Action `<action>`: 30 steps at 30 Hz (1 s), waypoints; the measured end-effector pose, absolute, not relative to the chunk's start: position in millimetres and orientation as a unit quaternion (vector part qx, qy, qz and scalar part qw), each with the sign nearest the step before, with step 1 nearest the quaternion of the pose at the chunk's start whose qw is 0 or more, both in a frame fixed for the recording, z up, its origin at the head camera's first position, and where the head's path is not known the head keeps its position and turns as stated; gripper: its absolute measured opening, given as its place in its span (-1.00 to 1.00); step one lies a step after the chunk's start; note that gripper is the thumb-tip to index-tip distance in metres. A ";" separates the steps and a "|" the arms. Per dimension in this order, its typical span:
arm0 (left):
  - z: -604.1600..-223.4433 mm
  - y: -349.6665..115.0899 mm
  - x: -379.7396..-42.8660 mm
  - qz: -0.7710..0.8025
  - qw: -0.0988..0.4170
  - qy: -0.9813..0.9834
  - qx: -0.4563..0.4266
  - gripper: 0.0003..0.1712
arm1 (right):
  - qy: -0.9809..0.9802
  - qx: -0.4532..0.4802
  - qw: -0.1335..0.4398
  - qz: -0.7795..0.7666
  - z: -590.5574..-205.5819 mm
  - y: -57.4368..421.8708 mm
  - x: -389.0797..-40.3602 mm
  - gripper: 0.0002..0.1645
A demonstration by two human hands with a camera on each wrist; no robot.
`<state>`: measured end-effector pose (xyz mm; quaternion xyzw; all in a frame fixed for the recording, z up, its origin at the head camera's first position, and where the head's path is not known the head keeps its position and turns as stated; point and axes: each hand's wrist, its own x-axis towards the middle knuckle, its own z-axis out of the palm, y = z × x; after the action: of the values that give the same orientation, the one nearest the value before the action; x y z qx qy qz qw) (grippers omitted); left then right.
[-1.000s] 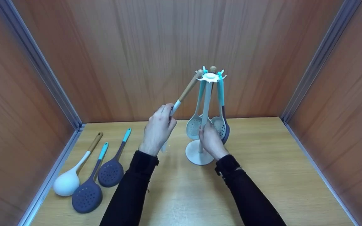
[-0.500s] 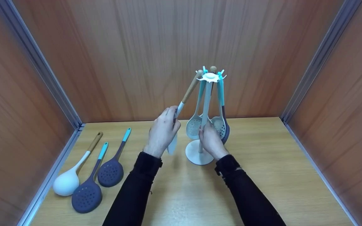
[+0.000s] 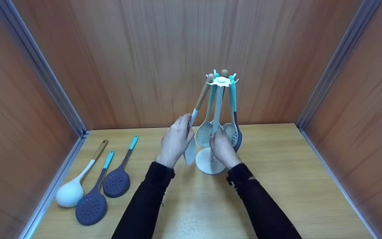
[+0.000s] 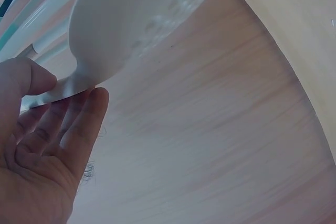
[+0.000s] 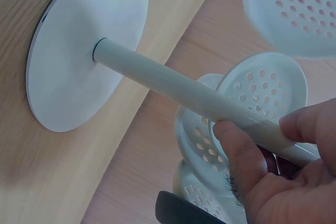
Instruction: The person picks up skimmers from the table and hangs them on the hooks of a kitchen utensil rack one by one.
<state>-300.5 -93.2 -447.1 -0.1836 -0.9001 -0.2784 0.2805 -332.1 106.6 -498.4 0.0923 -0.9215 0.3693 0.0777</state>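
A white utensil stand [image 3: 218, 106] rises from its round base [image 5: 89, 61] on the table. My right hand [image 3: 224, 147] grips its pole low down, with thumb and fingers around it. Just left of the stand, my left hand [image 3: 177, 139] pinches the neck of a white skimmer [image 4: 121, 19] with a wooden handle [image 3: 202, 96]. The skimmer's handle end is at a hook of the stand's top ring, and its head tilts out to the left. Pale perforated utensils [image 3: 205, 133] with turquoise handles and a dark utensil [image 3: 239, 141] hang around the pole.
A white ladle [image 3: 70, 194] with a wooden handle lies at the left of the table. Beside it lie two dark skimmers, a front one [image 3: 91, 207] and a farther one [image 3: 116, 182]. Wooden panels [image 3: 144, 66] enclose the back and sides.
My left hand has moved right and slightly down, bringing the skimmer's head closer to the stand, so its handle hangs steeper. The right hand has stayed on the pole.
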 end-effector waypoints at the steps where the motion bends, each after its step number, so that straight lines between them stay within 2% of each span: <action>1: -447.7 -92.9 -300.8 -0.279 0.278 -0.901 -0.184 -0.53 | -0.922 0.090 0.075 0.370 -498.3 106.6 -332.3 -0.64; 9: -448.7 -91.9 -300.4 -0.283 0.264 -0.904 -0.180 -0.52 | -0.920 0.095 0.078 0.372 -497.6 106.5 -332.6 -0.63; 17: -451.7 -94.8 -301.1 -0.289 0.250 -0.908 -0.171 -0.51 | -0.921 0.097 0.071 0.371 -497.3 107.0 -332.7 -0.33; 25: -460.8 -104.0 -300.8 -0.295 0.254 -0.907 -0.160 -0.56 | -0.914 0.120 0.110 0.371 -504.4 109.5 -335.8 -0.59; 30: -468.5 -113.6 -299.9 -0.284 0.241 -0.918 -0.139 -0.59 | -0.916 0.122 0.134 0.358 -524.6 113.7 -352.4 -0.65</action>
<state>-299.9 -113.6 -468.5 -0.1385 -0.9176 -0.2840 0.2410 -352.4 113.7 -524.6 0.1222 -0.9159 0.3580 0.1341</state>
